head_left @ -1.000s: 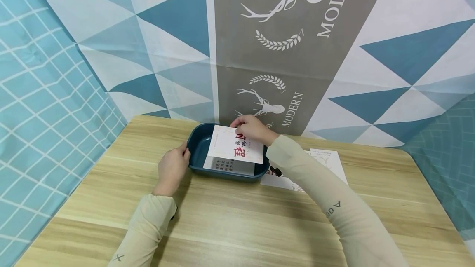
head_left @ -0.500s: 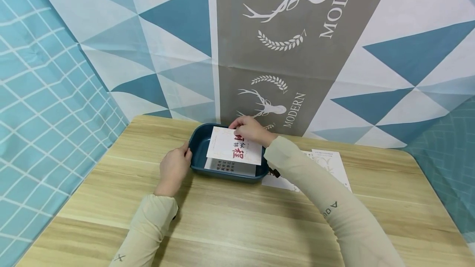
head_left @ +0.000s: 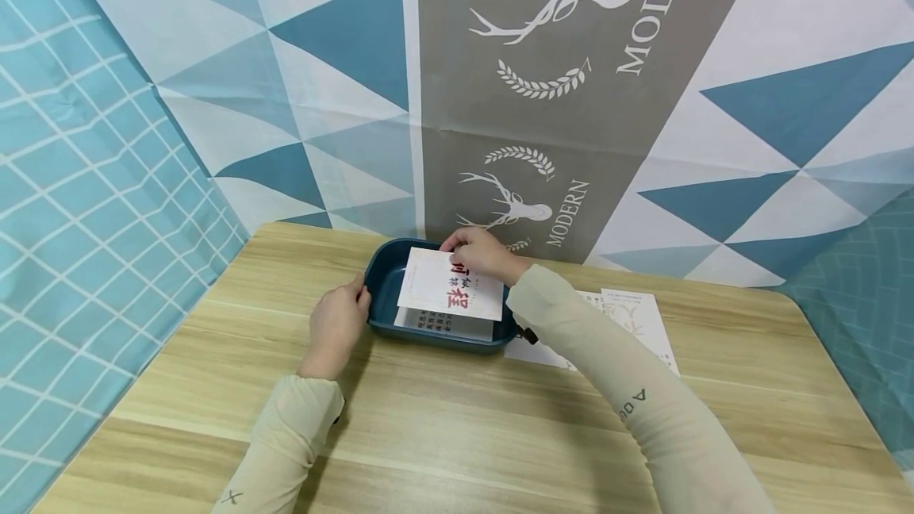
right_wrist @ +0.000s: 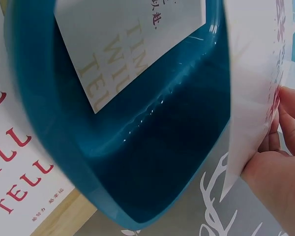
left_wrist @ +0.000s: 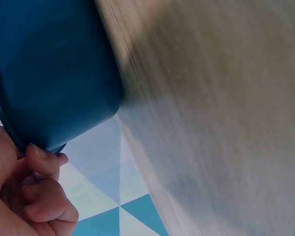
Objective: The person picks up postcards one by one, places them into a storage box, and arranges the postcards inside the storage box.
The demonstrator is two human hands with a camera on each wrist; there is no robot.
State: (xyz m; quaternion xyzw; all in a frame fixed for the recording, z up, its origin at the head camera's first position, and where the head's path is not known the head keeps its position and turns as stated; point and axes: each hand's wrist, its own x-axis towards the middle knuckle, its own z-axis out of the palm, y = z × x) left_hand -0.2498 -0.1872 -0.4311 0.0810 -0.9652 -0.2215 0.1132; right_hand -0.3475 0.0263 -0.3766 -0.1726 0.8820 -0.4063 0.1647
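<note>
A dark blue plastic basin (head_left: 383, 292) rests near the back of the table. My left hand (head_left: 339, 327) grips its left rim; in the left wrist view, curled fingers (left_wrist: 44, 196) meet the rim's corner. Above the basin, my right hand (head_left: 488, 253) pinches the far edge of a white card (head_left: 427, 285) with red characters, tilted over the opening. Under it a second white card (head_left: 457, 325) with dark print lies in the basin. The right wrist view shows pale gold letters on that lower card (right_wrist: 132, 44), with the held card (right_wrist: 253, 78) standing apart from it.
Right of the basin, white cards (head_left: 631, 312) with red and gold print lie on the wooden table (head_left: 443, 435), partly hidden by my right sleeve. A patterned wall covering (head_left: 357, 46) rises directly behind the table's back edge.
The held card and my right hand have sunk slightly in the head view. My left hand keeps its grip on the basin's rim.
</note>
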